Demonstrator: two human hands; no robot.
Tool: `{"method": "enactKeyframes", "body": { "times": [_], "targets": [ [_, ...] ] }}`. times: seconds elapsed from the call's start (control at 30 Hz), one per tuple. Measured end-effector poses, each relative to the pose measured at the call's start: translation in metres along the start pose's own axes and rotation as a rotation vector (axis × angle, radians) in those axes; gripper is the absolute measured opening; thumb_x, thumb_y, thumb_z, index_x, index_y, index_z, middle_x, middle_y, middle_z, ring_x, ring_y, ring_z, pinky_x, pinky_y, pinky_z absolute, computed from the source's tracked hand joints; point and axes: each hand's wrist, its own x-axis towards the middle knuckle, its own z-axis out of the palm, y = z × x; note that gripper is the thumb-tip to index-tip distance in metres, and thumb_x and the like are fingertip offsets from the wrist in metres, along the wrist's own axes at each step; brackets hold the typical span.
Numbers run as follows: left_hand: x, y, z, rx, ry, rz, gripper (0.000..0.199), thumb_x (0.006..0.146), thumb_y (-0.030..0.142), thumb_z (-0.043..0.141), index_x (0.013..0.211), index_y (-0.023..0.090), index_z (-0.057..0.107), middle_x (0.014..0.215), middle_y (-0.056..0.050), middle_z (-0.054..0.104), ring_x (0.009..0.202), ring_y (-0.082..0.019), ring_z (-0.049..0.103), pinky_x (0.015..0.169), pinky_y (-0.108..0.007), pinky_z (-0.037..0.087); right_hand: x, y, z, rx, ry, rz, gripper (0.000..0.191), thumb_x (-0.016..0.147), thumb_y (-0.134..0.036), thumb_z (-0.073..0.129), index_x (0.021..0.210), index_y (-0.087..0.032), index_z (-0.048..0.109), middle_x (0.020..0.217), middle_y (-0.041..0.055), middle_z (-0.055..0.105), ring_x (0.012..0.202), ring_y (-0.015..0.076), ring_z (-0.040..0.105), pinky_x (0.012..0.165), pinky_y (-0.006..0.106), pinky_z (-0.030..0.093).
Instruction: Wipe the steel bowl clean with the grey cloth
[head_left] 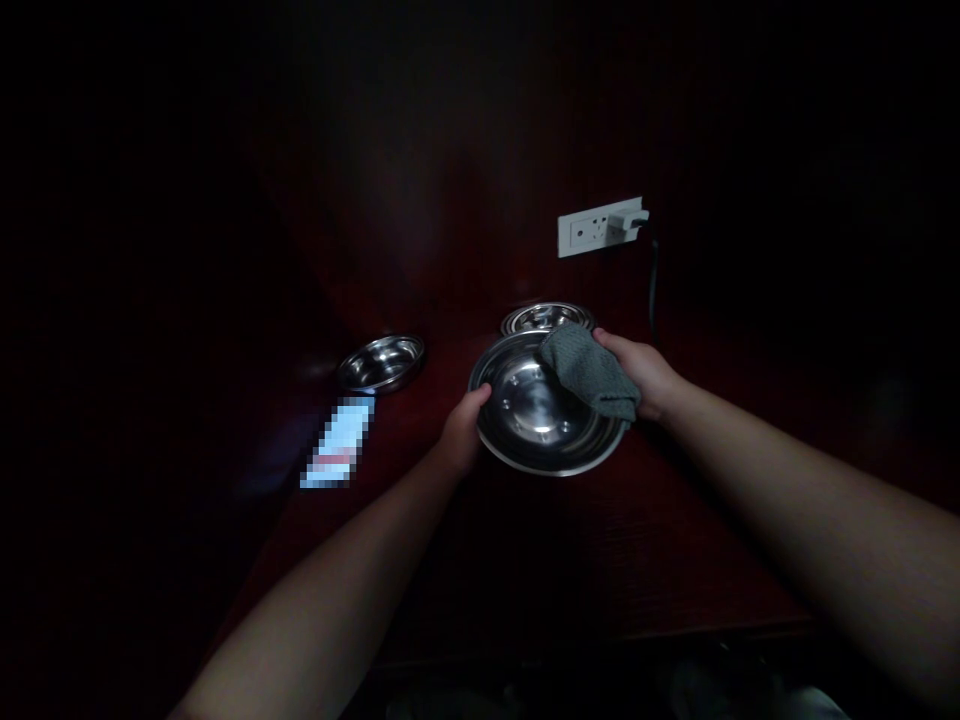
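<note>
A shiny metal bowl [536, 400] is held up over the dark red table, tilted so that its inside faces me. My left hand [463, 430] grips its left rim, the thumb over the edge and the other fingers hidden underneath. At the right rim, my right hand [641, 375] is closed on a grey-green cloth [589, 370]. The cloth lies over the bowl's upper right edge and partly inside it. Just behind, another metal bowl or stack of bowls [547, 316] rests on the table, partly covered by the held bowl.
A separate metal bowl [382, 363] sits to the left. In front of it lies a lit, blurred-out screen [337, 445]. On the back wall is a white socket plate [600, 228] with a plugged-in adapter and a hanging cable [653, 285]. The surroundings are very dark.
</note>
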Motion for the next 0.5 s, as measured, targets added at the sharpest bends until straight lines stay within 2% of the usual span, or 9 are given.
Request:
{"method": "enactKeyframes", "body": {
  "times": [0.13, 0.27, 0.4, 0.5],
  "targets": [
    [-0.0036, 0.0036, 0.0033, -0.062, -0.018, -0.088, 0.042, 0.07, 0.049, 0.069, 0.09, 0.012, 0.073, 0.084, -0.007, 0.075, 0.104, -0.029, 0.065, 0.104, -0.042, 0.041, -0.0034, -0.0019, 0.0017, 0.083, -0.032, 0.046, 0.025, 0.091, -0.026, 0.055, 0.072, -0.019, 0.069, 0.061, 0.0014, 0.071, 0.052, 0.0134, 0.064, 0.057, 0.023, 0.054],
    [-0.0071, 0.007, 0.0071, -0.071, 0.006, -0.082, 0.035, 0.07, 0.045, 0.067, 0.084, 0.013, 0.072, 0.081, -0.006, 0.074, 0.1, -0.028, 0.066, 0.101, -0.041, 0.044, -0.0035, -0.0011, 0.002, 0.106, -0.035, 0.054, 0.023, 0.091, -0.028, 0.055, 0.078, -0.018, 0.071, 0.071, 0.003, 0.074, 0.063, 0.0151, 0.068, 0.07, 0.026, 0.057],
    [-0.0082, 0.0064, 0.0091, -0.072, -0.021, -0.111, 0.033, 0.072, 0.043, 0.063, 0.083, 0.013, 0.071, 0.083, -0.008, 0.074, 0.097, -0.028, 0.066, 0.096, -0.041, 0.046, -0.0044, 0.0003, 0.0028, 0.102, 0.007, 0.033, 0.02, 0.087, -0.029, 0.059, 0.073, -0.02, 0.071, 0.068, 0.0031, 0.073, 0.069, 0.0186, 0.07, 0.078, 0.031, 0.057],
    [-0.0056, 0.0036, 0.0086, 0.009, 0.013, -0.001, 0.032, 0.075, 0.042, 0.063, 0.089, 0.015, 0.07, 0.09, -0.007, 0.073, 0.097, -0.026, 0.066, 0.094, -0.039, 0.047, -0.01, 0.0004, 0.0051, 0.04, -0.066, -0.085, 0.015, 0.08, -0.031, 0.066, 0.069, -0.021, 0.069, 0.073, 0.0044, 0.075, 0.078, 0.0225, 0.072, 0.083, 0.036, 0.057]
  ]
}}
